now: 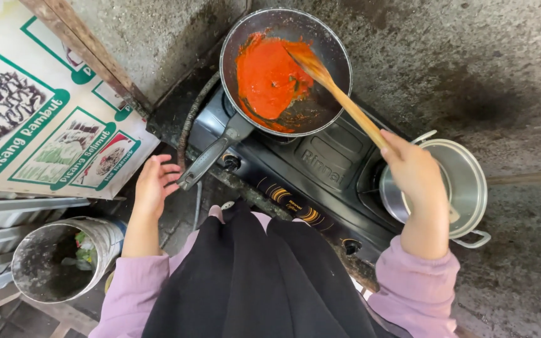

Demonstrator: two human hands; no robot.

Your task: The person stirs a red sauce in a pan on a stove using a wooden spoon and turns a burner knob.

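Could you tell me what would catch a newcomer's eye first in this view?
First the bright red sauce in the black frying pan on the dark gas stove, top centre. The right hand holds a wooden spatula whose blade lies in the sauce, while the left hand hovers open near the pan handle. A steel pot sits on the right burner.

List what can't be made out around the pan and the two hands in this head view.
- Burner flame: hidden under the frying pan.
- Steel pot contents: partly covered by the right hand gripping the wooden spatula.
- Bucket contents: too dark to tell.
- Left hand: whether it touches the pan handle is unclear.
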